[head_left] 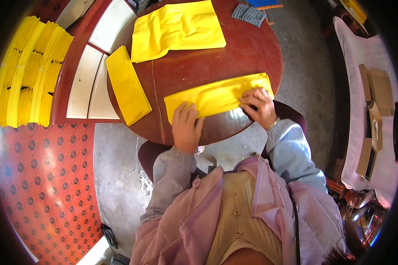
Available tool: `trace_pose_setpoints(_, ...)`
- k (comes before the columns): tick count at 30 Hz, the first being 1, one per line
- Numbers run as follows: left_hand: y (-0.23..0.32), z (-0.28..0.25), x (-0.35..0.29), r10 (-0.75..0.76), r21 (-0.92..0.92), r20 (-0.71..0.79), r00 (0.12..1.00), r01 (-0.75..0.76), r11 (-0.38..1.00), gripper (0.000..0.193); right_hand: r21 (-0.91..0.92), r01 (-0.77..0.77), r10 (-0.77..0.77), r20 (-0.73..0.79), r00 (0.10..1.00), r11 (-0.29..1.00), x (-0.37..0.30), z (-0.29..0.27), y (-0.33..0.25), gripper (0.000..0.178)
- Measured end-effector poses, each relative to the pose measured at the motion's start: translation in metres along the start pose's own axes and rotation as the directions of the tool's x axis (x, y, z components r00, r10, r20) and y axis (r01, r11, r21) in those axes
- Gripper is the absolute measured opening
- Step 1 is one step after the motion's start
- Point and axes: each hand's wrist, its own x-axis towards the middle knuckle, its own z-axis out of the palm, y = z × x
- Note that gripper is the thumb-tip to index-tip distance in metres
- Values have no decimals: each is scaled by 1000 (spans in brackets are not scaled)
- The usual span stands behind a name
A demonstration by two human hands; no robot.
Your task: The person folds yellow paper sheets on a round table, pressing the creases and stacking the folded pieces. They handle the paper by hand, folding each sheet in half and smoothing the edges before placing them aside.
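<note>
A folded strip of yellow paper (216,93) lies across the near part of the round red-brown table (199,73), tilted up toward the right. At its left end my left hand (186,128) bends its fingers over the near edge, with the thumb below them. Toward the right end, my right hand (259,107) has its fingers curled on the paper by the same edge. Left of the strip is a flat folded yellow stack (127,86). Farther back, wider yellow sheets (177,31) lie spread and wrinkled.
A grey knitted-looking cloth (248,15) sits at the table's far right. Tall bundles of yellow paper (28,73) stand at left, beside a red-framed cabinet with white panels (84,81). Opened cardboard boxes (378,90) rest on a pink cloth (356,48) at right.
</note>
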Motion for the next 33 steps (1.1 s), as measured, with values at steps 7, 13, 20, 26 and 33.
trace_pose_setpoints(7, 0, 17, 43, 52, -5, -1, 999, -52, 999, 20, -60, 50, -44, 97, 994, 997, 46, 18, -14, 32)
trace_pose_setpoints(13, 3, 6, 25, 46, 73, -78, 996, -41, 997, 20, -60, -63, 63, 3, 998, 996, 23, 26, -17, 23)
trace_pose_setpoints(20, 0, 8, 18, -18, 94, -141, 990, 32, 995, 20, -73, -245, 235, -126, 964, 967, -2, 4, 3, 14)
trace_pose_setpoints(26, 7, 4, 32, 65, 184, -81, 995, -49, 982, 30, -321, -247, 206, -156, 966, 914, 12, -3, -4, 13)
trace_pose_setpoints(33, -3, 8, 49, 223, 10, 105, 969, -225, 974, 40, -237, -68, 93, 96, 991, 969, 31, 17, -23, 42)
